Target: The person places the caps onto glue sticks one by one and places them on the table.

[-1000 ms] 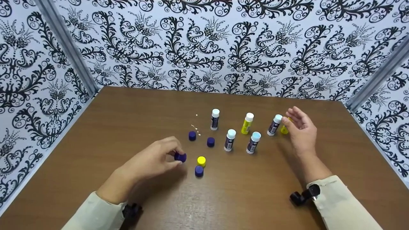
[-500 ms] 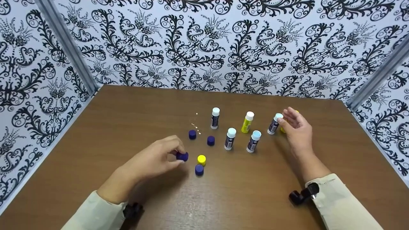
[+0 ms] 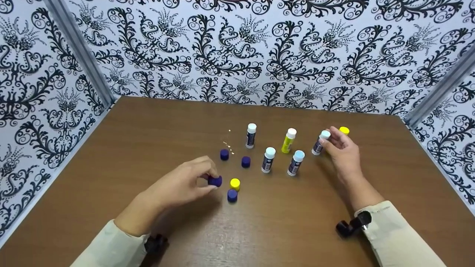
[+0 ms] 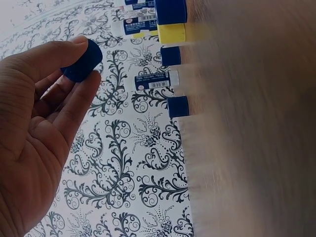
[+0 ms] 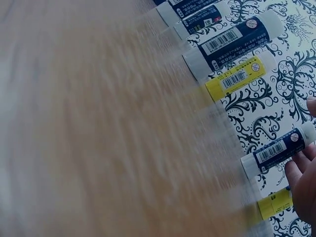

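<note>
My left hand (image 3: 182,181) pinches a dark blue glue stick cap (image 3: 215,181) between thumb and fingers, just above the table. In the left wrist view this cap (image 4: 85,61) is held at the fingertips. My right hand (image 3: 343,155) is around an uncapped navy glue stick (image 3: 318,144), which stands upright. In the right wrist view, fingers (image 5: 294,173) lie against or close by that glue stick (image 5: 276,150), while the thumb shows a gap from it. Behind the right hand stands a yellow-capped glue stick (image 3: 344,131), mostly hidden.
Other uncapped glue sticks stand mid-table: navy ones (image 3: 251,136) (image 3: 268,161) (image 3: 295,164) and a yellow one (image 3: 288,141). Loose blue caps (image 3: 224,154) (image 3: 245,162) (image 3: 232,195) and a yellow cap (image 3: 235,184) lie left of them. White crumbs (image 3: 228,145) dot the brown table (image 3: 167,122).
My right hand has moved left from beside the yellow-capped glue stick to the navy one, uncovering the yellow cap. My left hand has shifted slightly right with the blue cap.
</note>
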Motion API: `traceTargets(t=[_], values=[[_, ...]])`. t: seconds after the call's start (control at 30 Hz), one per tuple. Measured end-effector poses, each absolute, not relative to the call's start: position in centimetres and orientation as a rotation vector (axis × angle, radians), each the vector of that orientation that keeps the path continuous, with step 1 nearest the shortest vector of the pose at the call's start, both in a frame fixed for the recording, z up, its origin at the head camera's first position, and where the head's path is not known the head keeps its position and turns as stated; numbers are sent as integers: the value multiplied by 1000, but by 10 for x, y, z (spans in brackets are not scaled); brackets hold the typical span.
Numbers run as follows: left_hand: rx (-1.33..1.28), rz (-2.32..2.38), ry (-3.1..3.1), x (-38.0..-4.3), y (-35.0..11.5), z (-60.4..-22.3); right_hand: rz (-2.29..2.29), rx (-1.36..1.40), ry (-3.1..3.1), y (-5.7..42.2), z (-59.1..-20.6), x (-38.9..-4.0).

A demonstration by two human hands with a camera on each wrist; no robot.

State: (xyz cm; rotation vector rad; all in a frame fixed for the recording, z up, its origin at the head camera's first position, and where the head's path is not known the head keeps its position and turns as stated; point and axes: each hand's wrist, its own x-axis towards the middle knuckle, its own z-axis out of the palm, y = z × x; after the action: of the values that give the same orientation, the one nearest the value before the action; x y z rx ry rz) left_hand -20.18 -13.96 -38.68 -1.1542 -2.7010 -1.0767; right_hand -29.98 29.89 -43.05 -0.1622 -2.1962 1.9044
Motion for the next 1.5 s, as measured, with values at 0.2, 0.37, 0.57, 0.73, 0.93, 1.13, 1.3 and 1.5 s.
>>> traceTargets(t=[0.2,0.37,0.57,0.73,0.93,1.13,1.3,1.5], values=[[-1175,-1040,-2682,-201,-137,-384,1914,-177,-2234,300,-432,-302],[-1185,-1033,-2668,-200,-136,-383,1931,-202,-2243,299,-435,-304],[-1207,-1025,-2644,-199,-135,-384,1912,-191,-2320,300,-438,-304],[-1229,-1028,-2608,-198,-134,-387,1881,-187,-2393,303,-443,-301],[-1251,-1065,-2545,-199,-131,-394,1875,-197,-2420,306,-450,-300],[-1248,-1113,-2502,-201,-129,-398,1883,-185,-2393,307,-453,-299],[-1265,-1142,-2477,-202,-126,-396,1852,-181,-2396,305,-452,-300],[-1262,-1120,-2484,-201,-120,-392,1816,-162,-2425,304,-451,-303]])
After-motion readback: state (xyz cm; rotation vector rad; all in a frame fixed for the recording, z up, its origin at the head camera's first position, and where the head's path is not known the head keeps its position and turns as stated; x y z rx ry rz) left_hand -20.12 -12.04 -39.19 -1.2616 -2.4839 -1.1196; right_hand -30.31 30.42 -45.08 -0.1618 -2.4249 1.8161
